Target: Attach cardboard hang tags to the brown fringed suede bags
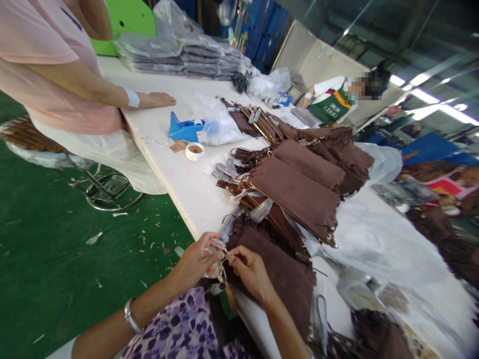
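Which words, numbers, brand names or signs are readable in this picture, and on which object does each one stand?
No text can be read with certainty.
Green shirt of the person across the table: pale lettering, too blurred to read.
Brown tag: too small to tell if printed.

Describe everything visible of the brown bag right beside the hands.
The brown bag is dark and matte, suede-like in look, with dark fringe at its upper-left end in the picture. It lies broad side up at the edge of the white table, its surface lightly creased. Gold-trimmed bags hide part of its far side. The right hand covers some of it from view; whether they touch cannot be told.
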Available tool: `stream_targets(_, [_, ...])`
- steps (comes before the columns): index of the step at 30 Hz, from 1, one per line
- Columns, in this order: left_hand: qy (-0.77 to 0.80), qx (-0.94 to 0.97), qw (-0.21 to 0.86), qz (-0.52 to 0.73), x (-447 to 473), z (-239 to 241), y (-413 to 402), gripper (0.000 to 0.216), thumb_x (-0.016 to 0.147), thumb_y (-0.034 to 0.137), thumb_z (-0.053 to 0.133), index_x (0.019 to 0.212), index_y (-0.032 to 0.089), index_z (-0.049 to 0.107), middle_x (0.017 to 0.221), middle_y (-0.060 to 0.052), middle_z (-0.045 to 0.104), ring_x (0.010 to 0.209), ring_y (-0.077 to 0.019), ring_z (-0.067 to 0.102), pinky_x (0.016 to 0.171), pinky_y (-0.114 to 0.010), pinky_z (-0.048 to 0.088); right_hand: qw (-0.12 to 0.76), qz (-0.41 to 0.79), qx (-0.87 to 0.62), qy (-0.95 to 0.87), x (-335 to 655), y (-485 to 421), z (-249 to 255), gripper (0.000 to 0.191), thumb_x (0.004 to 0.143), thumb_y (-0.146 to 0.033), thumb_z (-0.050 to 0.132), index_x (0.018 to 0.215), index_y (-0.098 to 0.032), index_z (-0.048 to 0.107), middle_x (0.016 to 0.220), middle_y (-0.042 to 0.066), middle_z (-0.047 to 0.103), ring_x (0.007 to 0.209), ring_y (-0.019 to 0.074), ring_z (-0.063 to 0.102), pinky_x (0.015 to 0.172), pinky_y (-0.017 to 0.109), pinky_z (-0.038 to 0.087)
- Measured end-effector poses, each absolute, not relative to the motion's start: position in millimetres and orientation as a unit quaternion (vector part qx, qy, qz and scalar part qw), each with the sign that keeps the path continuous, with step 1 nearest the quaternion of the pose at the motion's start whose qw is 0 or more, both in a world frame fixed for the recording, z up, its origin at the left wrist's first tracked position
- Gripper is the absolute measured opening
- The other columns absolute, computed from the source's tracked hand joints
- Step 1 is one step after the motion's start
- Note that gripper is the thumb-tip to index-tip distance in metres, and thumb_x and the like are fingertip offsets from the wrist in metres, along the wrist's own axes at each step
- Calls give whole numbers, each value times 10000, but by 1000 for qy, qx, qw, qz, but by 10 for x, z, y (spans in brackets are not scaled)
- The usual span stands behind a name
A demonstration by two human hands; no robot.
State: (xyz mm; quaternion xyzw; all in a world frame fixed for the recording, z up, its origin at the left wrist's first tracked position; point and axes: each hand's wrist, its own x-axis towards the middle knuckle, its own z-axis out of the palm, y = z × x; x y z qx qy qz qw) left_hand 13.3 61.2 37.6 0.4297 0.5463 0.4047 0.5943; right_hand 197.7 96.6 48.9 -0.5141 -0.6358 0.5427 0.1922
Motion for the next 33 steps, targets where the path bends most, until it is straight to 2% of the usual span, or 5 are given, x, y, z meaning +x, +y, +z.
stream_targets(4, [512, 392, 657, 390, 244, 227, 619, 598, 738, 338, 611, 1285, 198, 415, 990, -29, 618, 477, -96, 529, 454, -230, 416, 212, 532, -503, -648, 1959, 933, 491, 126, 834, -212, 556, 763, -169, 650, 676, -27, 579, 620, 104, 496, 580, 192, 360])
stream_targets(12, [513, 525, 582, 350, 248, -170, 832, 343, 718, 505, 630, 661, 177, 550, 527, 27, 503, 481, -128, 471, 452, -224, 311, 234, 422, -528, -699, 1994, 991, 217, 116, 738, -113, 580, 722, -165, 682, 650, -15, 633, 622, 133, 566, 572, 203, 336])
stream_targets(17, [428, 400, 738, 334, 276, 100, 705, 529, 687, 676, 667, 702, 157, 568, 557, -10, 589, 361, -107, 475, 383, -210, 302, 224, 362, -532, -732, 1976, 823, 429, 152, 788, -85, 536, 751, -183, 645, 729, -7, 648, 696, 140, 585, 627, 211, 361])
stream_targets(23, [400, 269, 799, 359, 151, 280, 656, 288, 819, 396, 687, 836, 114, 632, 620, 16, 565, 441, -47, 460, 464, -161, 343, 211, 328, -570, -724, 2253, 455, 586, 133, 923, -195, 490, 920, -209, 622, 858, 13, 637, 777, 154, 590, 719, 240, 406])
stream_targets(33, [360, 229, 823, 376, 57, 316, 579, 239, 847, 319, 676, 877, 84, 651, 659, -12, 567, 462, -47, 460, 495, -182, 398, 172, 145, -568, -792, 2034, -265, 280, 271, 928, -321, 564, 1158, -180, 544, 961, 83, 596, 839, 229, 596, 732, 330, 476])
